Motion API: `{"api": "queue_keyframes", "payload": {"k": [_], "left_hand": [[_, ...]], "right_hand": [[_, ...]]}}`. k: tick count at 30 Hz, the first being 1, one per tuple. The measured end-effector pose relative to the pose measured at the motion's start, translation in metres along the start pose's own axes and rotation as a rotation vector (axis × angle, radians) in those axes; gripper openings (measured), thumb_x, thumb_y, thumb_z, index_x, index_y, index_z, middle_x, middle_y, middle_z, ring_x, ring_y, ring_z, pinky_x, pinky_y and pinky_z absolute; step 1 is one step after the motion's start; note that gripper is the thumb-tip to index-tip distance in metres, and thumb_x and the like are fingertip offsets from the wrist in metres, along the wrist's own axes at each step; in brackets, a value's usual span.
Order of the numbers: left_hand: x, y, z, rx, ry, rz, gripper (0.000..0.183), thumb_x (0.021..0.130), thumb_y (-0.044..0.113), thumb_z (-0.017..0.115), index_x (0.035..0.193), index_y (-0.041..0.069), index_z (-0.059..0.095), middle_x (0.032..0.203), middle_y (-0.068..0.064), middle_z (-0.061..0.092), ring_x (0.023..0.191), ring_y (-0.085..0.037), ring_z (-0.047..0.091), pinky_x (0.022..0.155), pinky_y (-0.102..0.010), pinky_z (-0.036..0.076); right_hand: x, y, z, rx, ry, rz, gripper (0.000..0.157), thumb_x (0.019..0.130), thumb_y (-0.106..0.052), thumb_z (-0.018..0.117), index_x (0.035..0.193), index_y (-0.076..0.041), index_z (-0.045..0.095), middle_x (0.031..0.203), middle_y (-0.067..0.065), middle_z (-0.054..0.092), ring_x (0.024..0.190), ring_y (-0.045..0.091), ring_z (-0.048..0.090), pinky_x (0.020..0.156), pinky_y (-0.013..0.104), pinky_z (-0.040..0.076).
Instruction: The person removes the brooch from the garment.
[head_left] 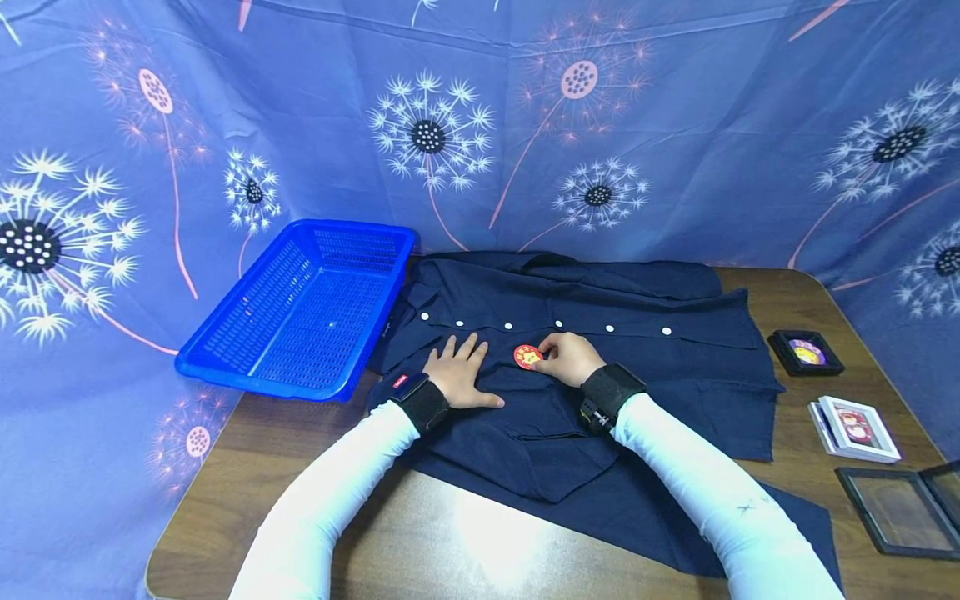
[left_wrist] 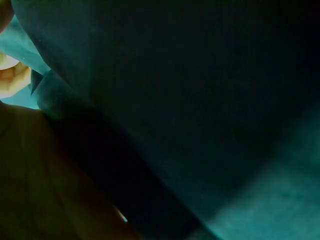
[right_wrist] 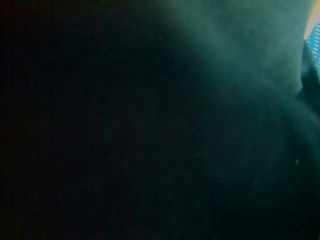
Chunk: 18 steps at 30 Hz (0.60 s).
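Observation:
A dark navy button-up shirt [head_left: 697,375] with white buttons lies spread on the table. My left hand [head_left: 457,379] rests on it with fingers spread, just below the button row. To its right, my right hand [head_left: 572,358] pinches the right edge of a round red badge [head_left: 527,357] with a yellow figure, which lies against the shirt front. Both wrist views are filled mostly by dark cloth [left_wrist: 165,75]. The badge's back and the underside of my right fingers are hidden.
A blue plastic basket [head_left: 358,227] stands at the left. On the right side of the wooden table [head_left: 300,442] are a black case with a purple-and-yellow badge [head_left: 807,352], a white-framed case [head_left: 855,427] with a red picture, and an opened black frame [head_left: 900,512].

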<state>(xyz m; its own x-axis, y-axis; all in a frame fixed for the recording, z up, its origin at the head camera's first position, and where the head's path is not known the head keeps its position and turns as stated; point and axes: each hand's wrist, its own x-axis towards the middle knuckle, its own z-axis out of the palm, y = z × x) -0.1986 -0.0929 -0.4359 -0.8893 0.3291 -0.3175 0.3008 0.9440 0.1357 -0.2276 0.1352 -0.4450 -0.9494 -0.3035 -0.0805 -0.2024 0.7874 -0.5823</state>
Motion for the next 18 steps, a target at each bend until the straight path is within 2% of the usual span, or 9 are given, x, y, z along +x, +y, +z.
{"api": "queue_keyframes", "payload": {"k": [5,18], "left_hand": [[0.000,-0.001,0.001,-0.005,-0.007,-0.002,0.105,0.078,0.074,0.060,0.157,0.019,0.020,0.166,-0.008,0.012,0.151,-0.042,0.012,0.117,-0.062,0.020],[0.000,-0.001,0.000,-0.018,-0.011,0.006,0.105,0.079,0.073,0.060,0.158,0.017,0.019,0.166,-0.008,0.011,0.151,-0.041,0.011,0.119,-0.058,0.020]], "right_hand": [[0.003,-0.003,0.004,-0.035,0.014,-0.014,0.036,0.078,-0.023,0.078,0.104,0.000,0.070,0.071,0.005,0.060,0.063,0.015,0.053,0.057,0.025,0.038],[0.003,-0.011,0.002,-0.031,0.025,-0.013,0.036,0.074,-0.015,0.079,0.102,0.003,0.068,0.076,0.009,0.064,0.067,0.018,0.057,0.059,0.025,0.040]]}}
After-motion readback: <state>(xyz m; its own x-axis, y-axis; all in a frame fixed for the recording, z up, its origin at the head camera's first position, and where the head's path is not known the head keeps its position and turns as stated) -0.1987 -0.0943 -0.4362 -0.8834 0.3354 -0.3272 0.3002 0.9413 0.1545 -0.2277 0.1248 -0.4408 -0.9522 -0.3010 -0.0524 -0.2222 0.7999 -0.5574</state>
